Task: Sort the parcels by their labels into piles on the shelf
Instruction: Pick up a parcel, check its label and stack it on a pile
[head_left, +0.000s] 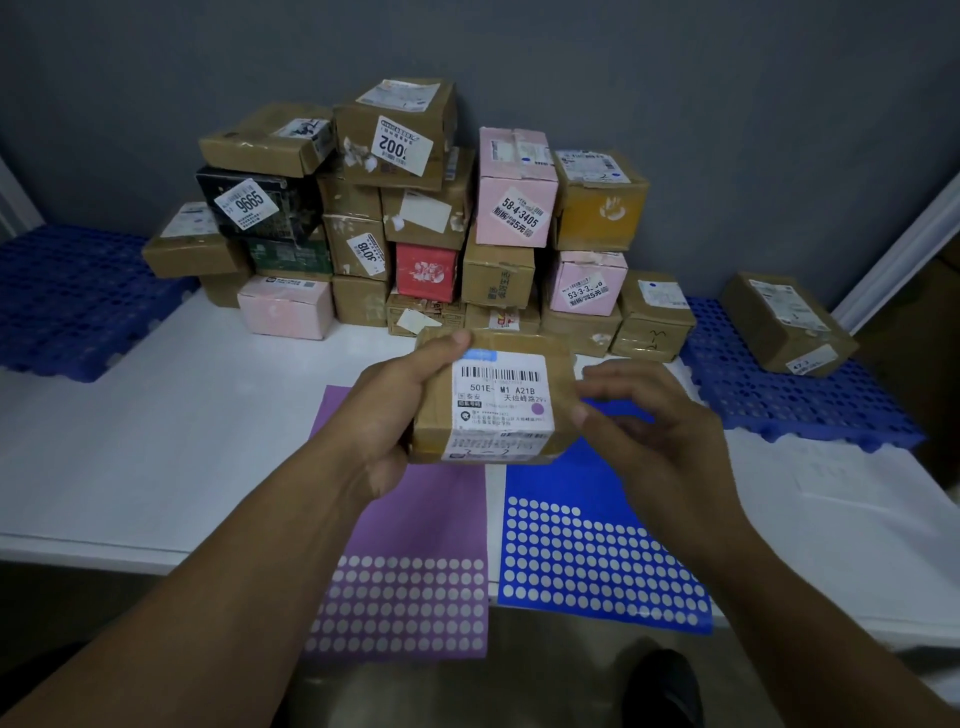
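Purple sticker sheet (400, 597) and blue sticker sheet (602, 561) on table (182, 441), top ends hidden behind held parcel (493, 400). Left hand (395, 410) grips its 9 o'clock side. Right hand (654, 421) at 3 o'clock edge, fingers loosely curled, blurred: can't tell contact. Parcel stack (415, 218) at 12 o'clock, bottom row partly blocked.

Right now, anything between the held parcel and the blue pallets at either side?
Nothing visible toward the left pallet. Toward the right pallet only the person's own right hand, beside the parcel that the left hand grips. The stack stands behind, out of both paths.
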